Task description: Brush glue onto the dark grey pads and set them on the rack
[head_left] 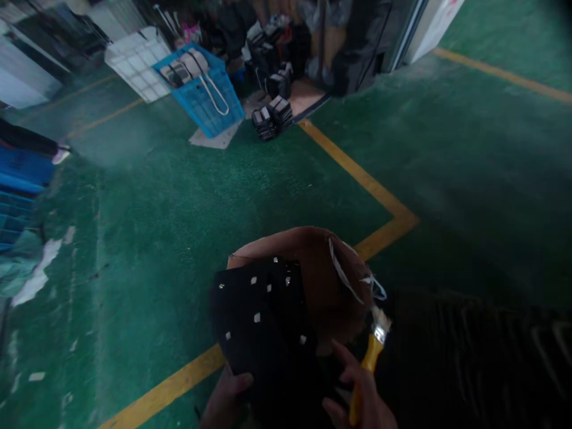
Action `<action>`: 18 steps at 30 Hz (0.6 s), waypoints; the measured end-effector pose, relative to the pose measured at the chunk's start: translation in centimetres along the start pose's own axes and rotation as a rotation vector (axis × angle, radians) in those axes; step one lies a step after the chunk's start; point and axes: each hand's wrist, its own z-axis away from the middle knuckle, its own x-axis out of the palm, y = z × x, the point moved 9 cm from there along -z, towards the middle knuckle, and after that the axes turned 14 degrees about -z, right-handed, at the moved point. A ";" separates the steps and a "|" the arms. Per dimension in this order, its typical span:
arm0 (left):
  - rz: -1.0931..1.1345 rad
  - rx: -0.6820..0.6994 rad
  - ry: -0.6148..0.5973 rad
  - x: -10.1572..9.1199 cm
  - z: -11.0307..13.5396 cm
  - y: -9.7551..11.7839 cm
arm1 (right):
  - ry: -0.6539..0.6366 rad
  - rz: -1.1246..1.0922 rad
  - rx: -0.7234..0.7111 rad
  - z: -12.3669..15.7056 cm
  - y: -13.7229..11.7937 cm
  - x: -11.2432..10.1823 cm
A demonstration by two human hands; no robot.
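While a yellow-handled paintbrush [374, 342] is gripped in the right hand [363, 398] at the lower centre of the frame, a black studded piece [263, 325] is held up from beneath by the left hand [227, 400], whose thumb is pressed onto its lower edge. The right hand's fingers are closed round the handle, and the pale bristles are pointed up towards a brown rounded panel [308, 265] that is joined to the studded piece just above it. Thin white streaks [343, 275] are seen across the panel's right side; whether they are glue or thread cannot be told in the dim, blurred view.

Both pieces are held in mid-air over a green painted floor [147, 238] crossed by a yellow line [357, 176]. A blue crate [210, 104] with a white crate [134, 59] beside it, and a stack of dark boxes [272, 113], are seen at the upper left and upper centre of the frame, well apart from the hands.

Since the work is supported by only one hand at its lower edge, it is judged that the piece could tip or slip under pressure from the bristles. Whatever is carried on the brush could also be smeared onto the black face and its studs, as the bristles are held so near the seam.
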 end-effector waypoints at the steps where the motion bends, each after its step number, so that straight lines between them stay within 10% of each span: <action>1: 0.019 0.006 -0.090 2.3 1.6 0.8 | 0.011 0.032 -0.019 0.1 -2.2 -0.4; 9: -0.061 0.035 -0.730 14.4 12.6 3.6 | 0.350 0.466 -0.175 4.5 -17.4 -9.7; 18: -0.639 0.223 -0.980 21.7 25.2 4.4 | 0.753 0.402 -0.057 17.5 -26.6 -21.3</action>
